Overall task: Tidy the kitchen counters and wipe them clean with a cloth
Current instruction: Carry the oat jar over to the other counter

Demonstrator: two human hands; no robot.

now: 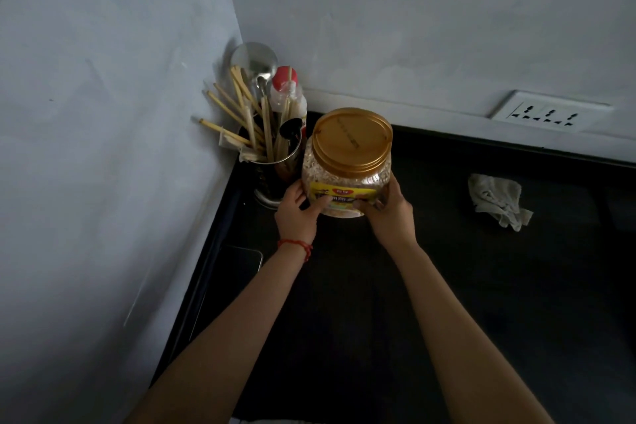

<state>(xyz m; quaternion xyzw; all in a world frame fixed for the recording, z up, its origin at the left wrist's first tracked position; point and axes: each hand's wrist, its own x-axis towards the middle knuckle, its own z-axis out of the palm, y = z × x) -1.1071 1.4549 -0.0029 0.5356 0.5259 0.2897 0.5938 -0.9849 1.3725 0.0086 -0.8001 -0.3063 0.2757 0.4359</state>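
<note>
Jar with a gold lid stands upright near the desk's back-left corner, gripped low on both sides: left hand and right hand curl around it. Utensil holder sits just beside its left. Crumpled cloth lies well apart, right, with bare dark surface between.

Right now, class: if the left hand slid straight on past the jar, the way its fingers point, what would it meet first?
Probably the utensil holder just behind the left hand; depth is uncertain.
</note>
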